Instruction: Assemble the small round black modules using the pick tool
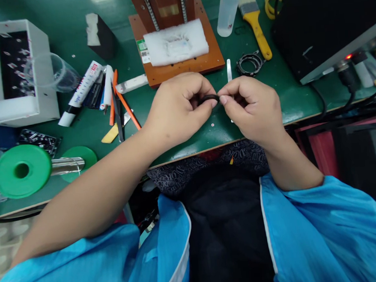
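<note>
A thin, curved black part is held between my two hands above the front of the green bench. My left hand pinches it between thumb and fingers, which cover much of it. The fingertips of my right hand are pinched at its right end, close to my left fingertips. Behind my right hand lies a black ring-shaped part, and a slim white tool lies partly hidden behind its fingers.
An orange-brown fixture with a white foam block stands behind my hands. Left are a marker, tweezers, a plastic cup and a green spool. Right are a bottle, a yellow brush and a black box.
</note>
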The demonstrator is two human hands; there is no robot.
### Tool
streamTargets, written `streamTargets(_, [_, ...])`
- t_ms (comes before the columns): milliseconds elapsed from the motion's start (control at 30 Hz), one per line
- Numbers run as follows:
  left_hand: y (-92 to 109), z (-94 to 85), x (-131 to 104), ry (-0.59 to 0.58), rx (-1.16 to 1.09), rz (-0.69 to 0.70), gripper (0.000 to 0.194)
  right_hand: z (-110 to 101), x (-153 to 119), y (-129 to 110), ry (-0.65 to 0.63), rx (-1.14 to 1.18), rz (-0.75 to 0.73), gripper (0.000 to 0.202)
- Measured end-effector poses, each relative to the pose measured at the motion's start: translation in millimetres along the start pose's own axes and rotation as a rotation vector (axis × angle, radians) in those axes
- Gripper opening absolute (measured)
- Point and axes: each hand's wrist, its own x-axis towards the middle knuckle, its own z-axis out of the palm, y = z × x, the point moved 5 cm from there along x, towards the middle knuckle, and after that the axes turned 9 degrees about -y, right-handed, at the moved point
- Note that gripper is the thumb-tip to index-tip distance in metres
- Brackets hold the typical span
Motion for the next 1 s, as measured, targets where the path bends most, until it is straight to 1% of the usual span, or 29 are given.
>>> streamTargets(100, [0,-0.8,0,-0.002,0.001,0.003,0.008,1,0,0,-0.012,-0.042,-0.030,0.018])
streamTargets(300, [-2,-0.6,0,-0.024,0.012,0.004,0.012,5,-2,3,-0.081,-0.137,-0.069,0.023])
streamTargets(500, [-5,1.7,0,-0.039,0.059,0.068,0.012,8,-5,7,-0.119,-0.261,-0.060,0.019])
streamTargets(733, [-8,8.5,2,-0.054,0.064,0.065,0.013,10,-6,4,-0.105,-0.355,-0.089,0.016])
streamTargets(833, [-5,9.0,2,-0.076,0.041,0.020,0.013,11,-7,4,-0.089,-0.391,-0.118,0.017])
streamTargets(1000, [3,6.3,1,-0.110,0.028,-0.156,0.015,13,-7,8,-0.054,-0.403,-0.153,0.017])
